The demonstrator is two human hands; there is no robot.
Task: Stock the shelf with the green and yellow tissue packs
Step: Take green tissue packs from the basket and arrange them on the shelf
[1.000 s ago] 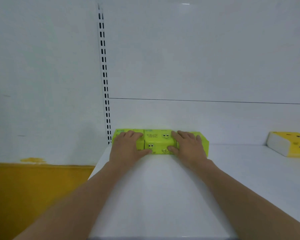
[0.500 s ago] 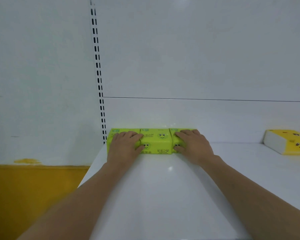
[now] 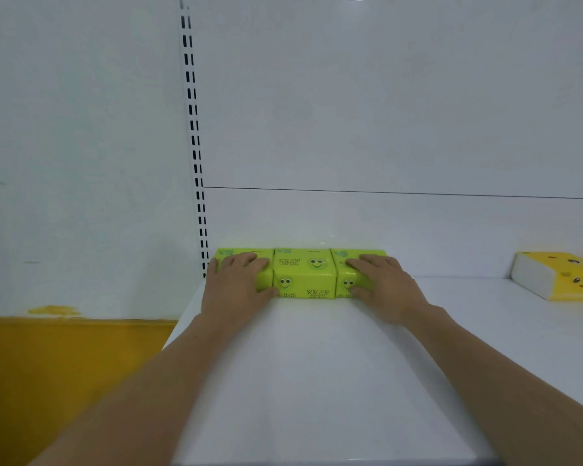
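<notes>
Left hand [image 3: 236, 290] grips left green pack [image 3: 265, 279], right hand [image 3: 387, 287] grips right green pack [image 3: 340, 274]. Green row [image 3: 303, 274] sits just right of slotted upright [image 3: 196, 163], looks placed. Yellow pack [image 3: 559, 280] far right, askew; likely needs arranging.

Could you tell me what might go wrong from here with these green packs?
The left hand grips the left green pack, the right hand the right green pack; squeezing inward might pop the middle green pack forward. The left one sits at the end of the shelf; a leftward nudge could push it off.
</notes>
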